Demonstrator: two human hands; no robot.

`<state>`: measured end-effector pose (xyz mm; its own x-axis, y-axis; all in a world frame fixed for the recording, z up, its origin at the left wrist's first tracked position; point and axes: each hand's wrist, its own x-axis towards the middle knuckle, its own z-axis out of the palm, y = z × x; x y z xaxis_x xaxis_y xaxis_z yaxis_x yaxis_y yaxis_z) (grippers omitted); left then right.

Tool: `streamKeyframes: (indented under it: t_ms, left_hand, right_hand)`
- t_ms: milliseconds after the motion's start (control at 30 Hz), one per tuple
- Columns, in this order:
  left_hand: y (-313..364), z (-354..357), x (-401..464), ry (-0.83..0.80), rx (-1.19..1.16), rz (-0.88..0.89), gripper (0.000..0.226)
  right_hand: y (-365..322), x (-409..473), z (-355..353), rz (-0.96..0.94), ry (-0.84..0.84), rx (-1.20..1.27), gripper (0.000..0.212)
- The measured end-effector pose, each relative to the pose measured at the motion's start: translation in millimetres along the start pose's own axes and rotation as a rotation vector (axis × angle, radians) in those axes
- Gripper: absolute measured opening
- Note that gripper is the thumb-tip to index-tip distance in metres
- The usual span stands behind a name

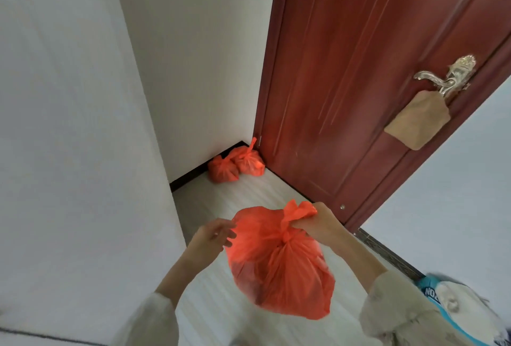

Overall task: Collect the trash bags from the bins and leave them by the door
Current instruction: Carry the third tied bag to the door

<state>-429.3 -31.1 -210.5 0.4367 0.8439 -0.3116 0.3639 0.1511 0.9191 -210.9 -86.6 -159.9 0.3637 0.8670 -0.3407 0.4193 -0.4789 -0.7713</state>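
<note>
My right hand (318, 224) grips the knotted top of an orange trash bag (279, 265), fingers curled round the twisted plastic just above the knot, and the full bag hangs below my fist, clear of the floor (237, 196). My left hand (213, 237) is just beside the bag's upper left side, fingers relaxed and loosely spread, the fingertips at or nearly at the plastic; I cannot tell if they touch. Well beyond both hands, two more tied orange bags (236, 164) sit touching each other on the floor in the corner, against the white wall (193, 69) and just beside the bottom of the red-brown door (359, 69). Above my right hand, a tan pouch (414, 121) hangs from the door's metal handle (442, 77).
</note>
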Motion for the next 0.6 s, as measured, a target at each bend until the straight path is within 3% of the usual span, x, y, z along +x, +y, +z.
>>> streamKeyframes:
  t_ms: [200,333,600]
  left_hand:
    - [46,37,124,-0.005,0.017,-0.009,0.032]
    - [54,52,196,0.113,-0.03,-0.071,0.032]
    - [76,78,291,0.387,-0.163,-0.216,0.035]
  right_hand:
    - [-2,117,-71,-0.045,-0.048,-0.042,0.02]
    - [-10,208,-99,-0.08,-0.145,-0.122,0.033]
    - [-43,344,-131,-0.161,-0.447,-0.204,0.03]
